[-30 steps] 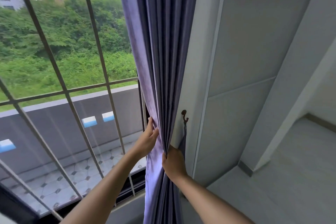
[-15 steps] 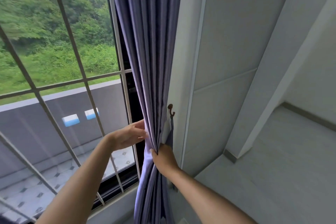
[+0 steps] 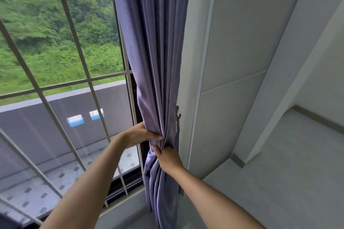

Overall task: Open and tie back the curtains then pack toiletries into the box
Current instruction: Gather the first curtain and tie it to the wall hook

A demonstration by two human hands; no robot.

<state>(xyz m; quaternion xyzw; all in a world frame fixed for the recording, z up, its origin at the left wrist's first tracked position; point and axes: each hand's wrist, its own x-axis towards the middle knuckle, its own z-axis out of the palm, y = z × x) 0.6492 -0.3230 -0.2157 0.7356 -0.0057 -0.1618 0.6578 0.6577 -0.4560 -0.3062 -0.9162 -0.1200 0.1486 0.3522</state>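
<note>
Head view: both hands, left hand (image 3: 138,135) and right hand (image 3: 168,157), clamp the gathered purple fabric curtain (image 3: 154,61); brown wall hook (image 3: 177,111) sits just right, nearer the right hand.

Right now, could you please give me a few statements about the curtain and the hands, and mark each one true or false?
1. The purple pleated fabric curtain is gathered at the right side of the window. True.
2. The left hand hangs free of the curtain. False: it grips the bunched fabric from the window side.
3. The right hand holds the curtain just below the left hand. True.
4. The small brown metal wall hook sits on the window glass. False: it is fixed to the white frame beside the curtain.
5. A box of toiletries stands by the window. False: none is in view.
</note>
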